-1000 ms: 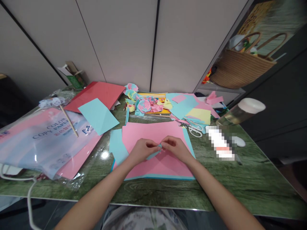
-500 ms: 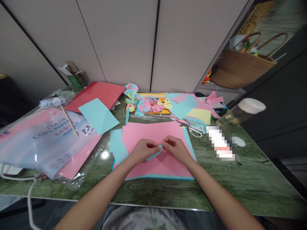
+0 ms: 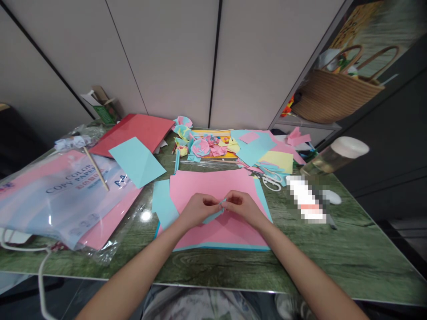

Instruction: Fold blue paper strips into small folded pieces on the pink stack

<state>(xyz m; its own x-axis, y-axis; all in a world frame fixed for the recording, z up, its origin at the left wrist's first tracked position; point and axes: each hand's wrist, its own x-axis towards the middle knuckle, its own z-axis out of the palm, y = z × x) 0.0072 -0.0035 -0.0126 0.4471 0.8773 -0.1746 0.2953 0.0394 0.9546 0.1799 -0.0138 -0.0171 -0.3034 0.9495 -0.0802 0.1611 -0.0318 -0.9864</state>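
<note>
A small strip of light blue paper (image 3: 213, 216) is pinched between both hands. My left hand (image 3: 199, 208) grips it from the left, thumb and forefinger closed. From the right, my right hand (image 3: 243, 205) pinches its upper end, the fingertips of both hands nearly touching. Most of the strip's upper end is covered by fingers. Beneath the hands lies a large pink sheet (image 3: 190, 184), on top of blue sheets (image 3: 163, 202) that stick out at its edges.
White-handled scissors (image 3: 272, 182) lie right of the sheets. Crumpled paper flowers (image 3: 202, 147) and paper scraps (image 3: 255, 149) line the back. A plastic pack of colour copy paper (image 3: 76, 195) and a red folder (image 3: 133, 129) cover the left. A capped clear bottle (image 3: 333, 155) stands at right.
The right fingertips have shifted slightly left and down over the strip's upper end, so less of its tip shows. The left hand has barely moved.
</note>
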